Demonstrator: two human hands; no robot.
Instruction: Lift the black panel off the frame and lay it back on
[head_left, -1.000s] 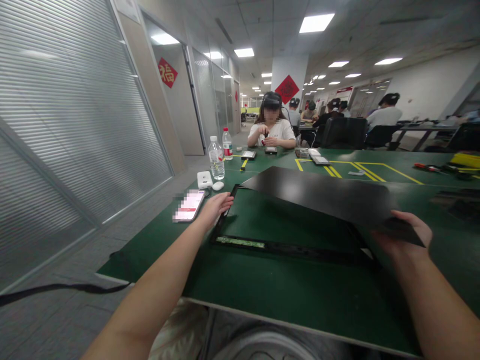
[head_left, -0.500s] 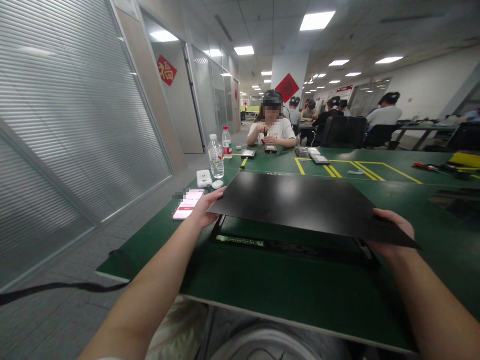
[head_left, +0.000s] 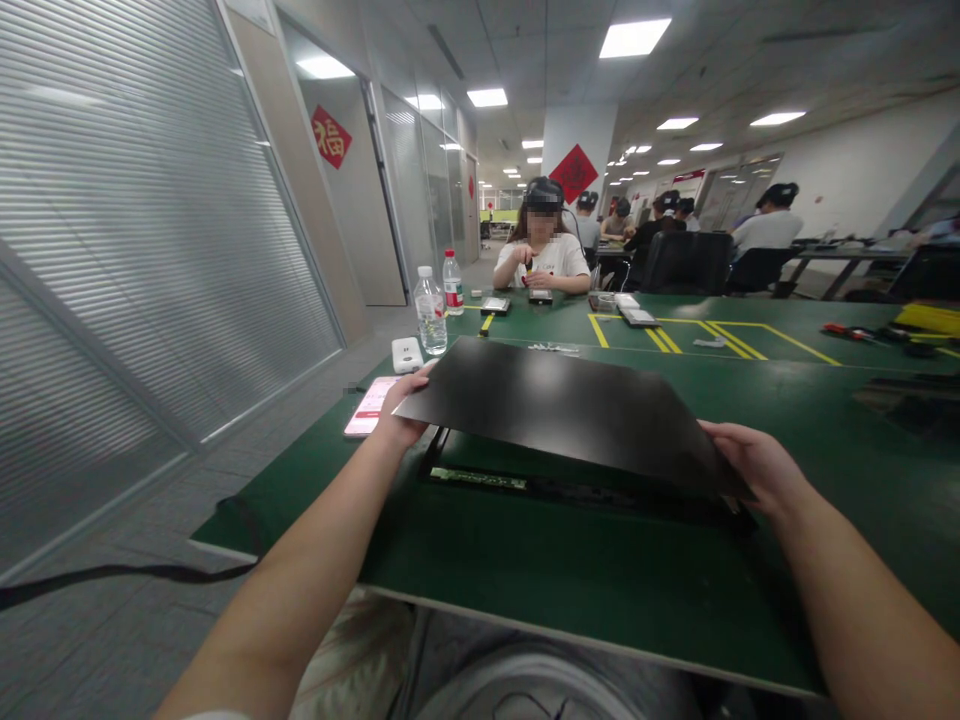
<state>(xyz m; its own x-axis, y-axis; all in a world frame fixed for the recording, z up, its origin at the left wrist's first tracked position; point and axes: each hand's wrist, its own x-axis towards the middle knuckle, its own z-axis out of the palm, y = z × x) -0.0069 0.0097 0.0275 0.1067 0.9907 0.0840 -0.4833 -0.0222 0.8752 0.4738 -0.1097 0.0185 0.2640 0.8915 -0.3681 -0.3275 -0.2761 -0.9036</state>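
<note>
A large thin black panel [head_left: 570, 405] is held level just above a black rectangular frame [head_left: 480, 481] that lies on the green table [head_left: 570, 580]. My left hand [head_left: 401, 425] grips the panel's left near corner, fingers mostly hidden under it. My right hand [head_left: 754, 462] grips the panel's right near corner, thumb on top. The panel covers most of the frame; only the frame's near rail with a green strip shows.
A phone with a pink screen [head_left: 369, 405], a white box [head_left: 407, 354] and two water bottles [head_left: 430, 310] stand left of the panel. A seated person in a white shirt [head_left: 541, 262] works at the far side. Yellow floor-tape lines [head_left: 675, 338] and tools lie to the right.
The panel has swung left and down over the frame. My left hand left the frame edge and took the panel's left corner; my right hand came in leftward with it.
</note>
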